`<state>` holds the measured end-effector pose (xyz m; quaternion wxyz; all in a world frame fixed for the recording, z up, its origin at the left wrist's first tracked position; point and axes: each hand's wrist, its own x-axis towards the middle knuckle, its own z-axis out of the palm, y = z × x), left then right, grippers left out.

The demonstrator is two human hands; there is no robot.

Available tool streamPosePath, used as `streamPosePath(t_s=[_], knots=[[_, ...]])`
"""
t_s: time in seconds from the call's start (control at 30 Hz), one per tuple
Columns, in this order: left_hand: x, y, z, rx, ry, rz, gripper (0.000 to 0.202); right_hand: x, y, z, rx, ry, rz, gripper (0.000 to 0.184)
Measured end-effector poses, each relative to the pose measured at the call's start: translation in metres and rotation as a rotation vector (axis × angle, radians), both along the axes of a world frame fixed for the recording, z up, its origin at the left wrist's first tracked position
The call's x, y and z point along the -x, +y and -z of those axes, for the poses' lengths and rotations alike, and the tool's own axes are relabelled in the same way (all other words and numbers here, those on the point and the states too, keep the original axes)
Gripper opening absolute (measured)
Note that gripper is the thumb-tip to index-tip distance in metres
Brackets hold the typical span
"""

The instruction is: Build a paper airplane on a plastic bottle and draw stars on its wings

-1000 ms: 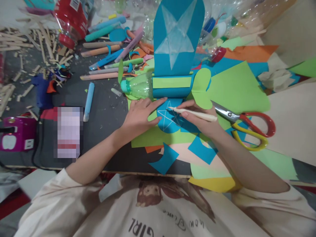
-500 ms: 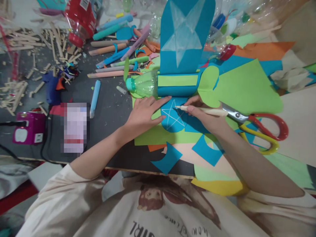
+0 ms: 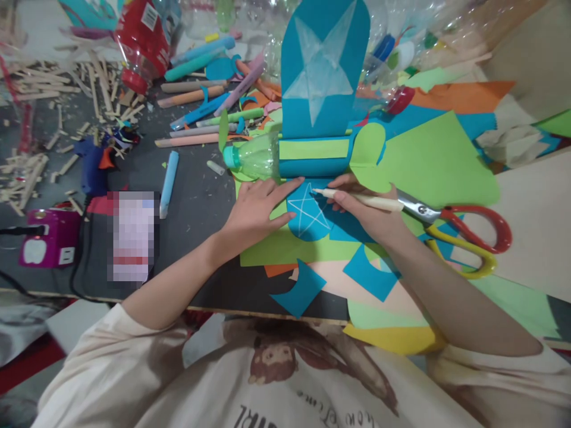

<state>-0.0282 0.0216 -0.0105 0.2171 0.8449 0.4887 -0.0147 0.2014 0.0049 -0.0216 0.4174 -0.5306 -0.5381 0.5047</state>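
Observation:
In my right hand (image 3: pixel 357 199) is a cream-coloured marker pen (image 3: pixel 375 201), its tip at the upper point of a white star outline (image 3: pixel 307 214) on blue paper (image 3: pixel 319 230). Flat beside the outline, my left hand (image 3: pixel 256 208) has its fingers spread over the paper's left edge. The blue paper joins a clear plastic bottle (image 3: pixel 261 157) lying on its side with a green cap, wrapped in blue and a lime strip (image 3: pixel 314 148). Above the bottle stands a blue panel (image 3: pixel 316 125) bearing a filled white star (image 3: pixel 319 68). A lime leaf-shaped piece (image 3: pixel 368 148) sits at the bottle's right.
Scissors (image 3: pixel 423 209) with red and yellow handles lie right of my right hand. Several markers (image 3: pixel 196 107), wooden sticks (image 3: pixel 49 77), a blue glue gun (image 3: pixel 93 163) and a phone (image 3: pixel 132 238) are on the left. Blue scraps (image 3: pixel 301 288) lie near the table's front edge.
The whole view has shifted slightly, so things sit a little further left. The pen tip has moved a little toward the star's upper point; my left hand stays in place on the paper.

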Motion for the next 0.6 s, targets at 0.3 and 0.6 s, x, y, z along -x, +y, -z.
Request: streamPosePath(t_s=[0.3,0.6], knots=[[0.0004,0.0017,-0.0003,-0.007,0.013,0.021,0.059,-0.0066,0.0053,0.0032,-0.009,0.037,-0.029,0.03],[0.0029,0.0028,-0.0013,-0.007,-0.029,0.02,0.057,-0.0095,0.0032,0.0057,0.068,0.12,0.013,0.03]])
